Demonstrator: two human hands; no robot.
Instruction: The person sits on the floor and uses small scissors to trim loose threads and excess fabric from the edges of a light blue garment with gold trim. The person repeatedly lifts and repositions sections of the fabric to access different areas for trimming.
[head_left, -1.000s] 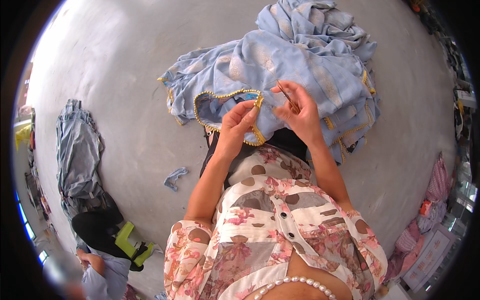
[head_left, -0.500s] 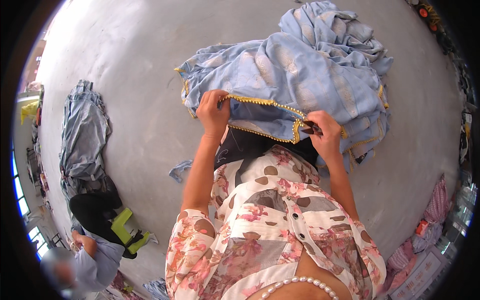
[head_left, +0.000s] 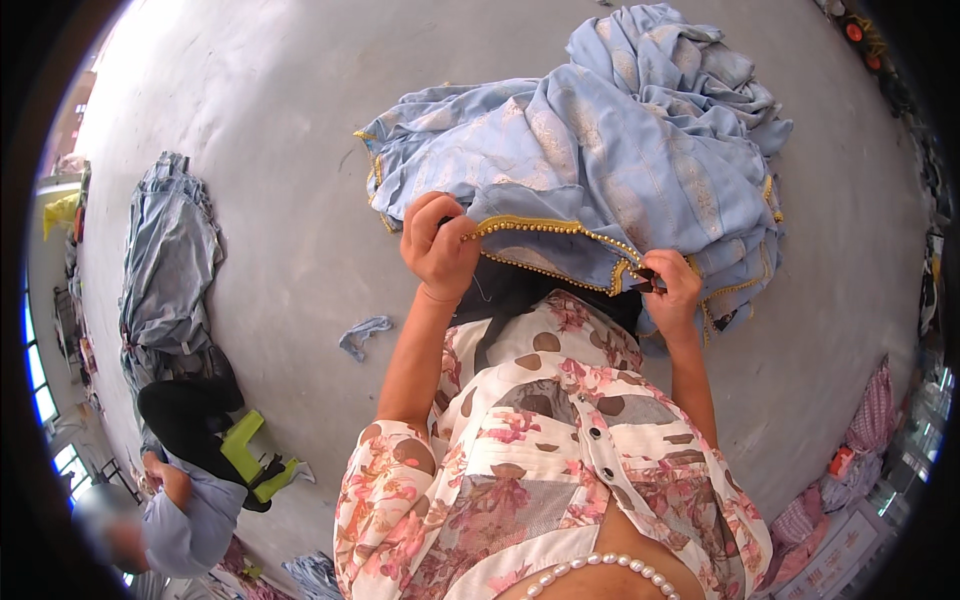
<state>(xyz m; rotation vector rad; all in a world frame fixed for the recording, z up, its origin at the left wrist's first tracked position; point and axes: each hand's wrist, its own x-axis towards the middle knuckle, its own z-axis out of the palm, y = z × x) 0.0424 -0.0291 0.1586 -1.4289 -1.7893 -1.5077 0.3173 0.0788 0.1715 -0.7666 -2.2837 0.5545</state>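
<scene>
A light blue patterned garment (head_left: 610, 190) spreads from a heap on the floor toward my lap. Its edge carries a gold beaded trim (head_left: 545, 225), held up as a loop between my hands. My left hand (head_left: 440, 250) is closed in a fist on the left end of this trimmed edge. At the other end, my right hand (head_left: 670, 290) grips small dark thread snips (head_left: 648, 281), their tips beside the trim's corner. The fingers partly hide the snips, so whether the blades touch the trim I cannot tell. Below the edge, a loose pale thread (head_left: 483, 283) hangs over dark cloth.
A blue cloth scrap (head_left: 364, 337) lies on the grey floor (head_left: 300, 230) left of me. Farther left, a person (head_left: 190, 520) sits near a green stool (head_left: 250, 455), with a long grey-blue cloth pile (head_left: 170, 260) in front. Pink checked bundles (head_left: 870, 405) lie at the right edge.
Both hands have shifted right and a little nearer to me, carrying the trimmed edge along. My left hand has turned into a tighter fist, and the loop of cloth looks narrower.
</scene>
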